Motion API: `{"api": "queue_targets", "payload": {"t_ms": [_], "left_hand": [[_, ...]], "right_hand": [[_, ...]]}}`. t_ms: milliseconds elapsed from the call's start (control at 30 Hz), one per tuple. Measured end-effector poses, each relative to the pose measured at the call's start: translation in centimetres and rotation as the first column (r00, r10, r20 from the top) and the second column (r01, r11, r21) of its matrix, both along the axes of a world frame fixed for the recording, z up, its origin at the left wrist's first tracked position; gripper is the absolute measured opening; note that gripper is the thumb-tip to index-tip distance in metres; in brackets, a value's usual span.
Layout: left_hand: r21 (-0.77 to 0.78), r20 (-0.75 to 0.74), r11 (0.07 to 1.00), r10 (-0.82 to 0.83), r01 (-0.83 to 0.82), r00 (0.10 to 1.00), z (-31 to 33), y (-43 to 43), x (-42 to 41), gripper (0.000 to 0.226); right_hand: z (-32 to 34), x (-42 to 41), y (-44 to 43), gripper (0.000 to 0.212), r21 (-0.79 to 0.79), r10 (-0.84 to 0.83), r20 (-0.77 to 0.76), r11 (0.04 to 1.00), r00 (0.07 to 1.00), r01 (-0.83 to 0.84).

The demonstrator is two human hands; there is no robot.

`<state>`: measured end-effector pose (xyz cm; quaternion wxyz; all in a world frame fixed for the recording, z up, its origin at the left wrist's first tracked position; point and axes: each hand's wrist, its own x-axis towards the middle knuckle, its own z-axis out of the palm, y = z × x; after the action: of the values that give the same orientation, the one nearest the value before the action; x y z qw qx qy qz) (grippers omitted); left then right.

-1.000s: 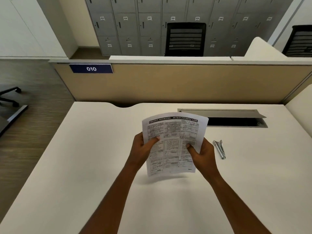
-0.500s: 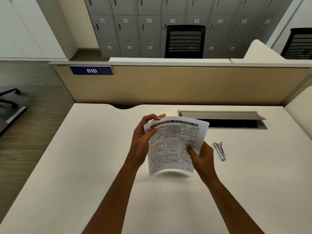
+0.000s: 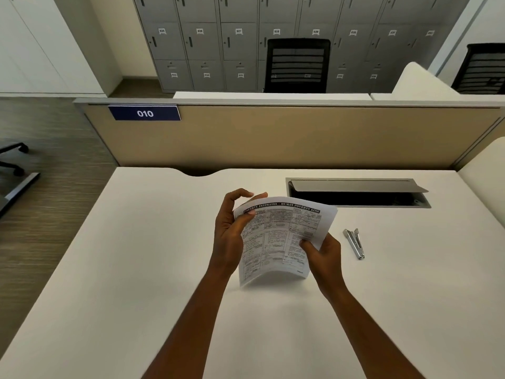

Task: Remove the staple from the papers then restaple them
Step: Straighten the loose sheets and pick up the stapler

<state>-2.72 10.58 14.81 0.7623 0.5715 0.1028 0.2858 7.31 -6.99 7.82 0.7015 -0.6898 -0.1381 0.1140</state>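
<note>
Left of the stapler point(image 3: 355, 243), above the white desk point(image 3: 136, 269), the printed papers point(image 3: 281, 236) are held in the air, slightly bent. The left hand point(image 3: 229, 236) pinches their upper left corner, thumb on the front, fingers curled behind the top edge. The right hand point(image 3: 325, 255) grips the right edge lower down, thumb pressed on the front. The stapler lies on the desk, near this hand but apart.

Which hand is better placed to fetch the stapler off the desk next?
Right, I'd say. The stapler lies just beside the right hand; the left hand sits across the papers, pinching their top corner.
</note>
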Motion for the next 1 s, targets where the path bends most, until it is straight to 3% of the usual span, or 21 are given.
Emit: {"api": "queue_targets", "payload": {"t_ms": [133,233,367,533,633,800,900,1000], "left_hand": [[0.048,0.001,0.998,0.035,-0.035,0.999,-1.3,0.1,-0.3,0.053],[0.108,-0.083,0.991,0.083,-0.074,0.993,-3.0,0.4,-0.4,0.046],[0.043,-0.221,0.993,0.117,-0.110,0.968,-5.9,-0.3,-1.1,0.039],[0.148,-0.188,0.980,0.158,-0.131,0.969,-6.9,-0.3,-0.9,0.032],[0.091,-0.276,0.984,0.172,-0.152,0.946,-7.8,-1.1,-1.0,0.032],[0.140,-0.329,0.981,0.174,-0.135,0.928,-7.3,-0.6,-0.1,0.021],[0.238,-0.302,0.968,0.155,-0.083,0.941,-6.7,0.6,-0.2,0.020],[0.212,-0.312,0.975,0.125,-0.059,0.942,-6.5,1.6,-1.3,0.022]], "right_hand": [[0.0,-0.1,0.1,0.032,0.016,-0.007,-0.016,1.000,1.000,0.007],[-0.1,0.0,0.1,0.030,0.014,-0.011,-0.034,1.000,0.999,0.012],[-0.3,0.2,0.2,0.032,0.012,-0.003,-0.073,1.000,0.997,0.004],[-0.3,0.6,0.3,0.032,0.066,-0.001,-0.092,0.998,0.996,0.007],[-1.0,0.1,0.2,0.030,0.034,0.019,-0.093,0.999,0.995,-0.016],[-0.7,0.6,0.1,0.026,-0.039,0.039,0.021,0.999,0.999,-0.038],[0.4,0.9,-0.4,0.024,0.004,0.032,0.054,0.999,0.998,-0.032],[1.6,1.3,-0.8,0.026,0.109,-0.022,0.006,0.994,1.000,0.021]]}}
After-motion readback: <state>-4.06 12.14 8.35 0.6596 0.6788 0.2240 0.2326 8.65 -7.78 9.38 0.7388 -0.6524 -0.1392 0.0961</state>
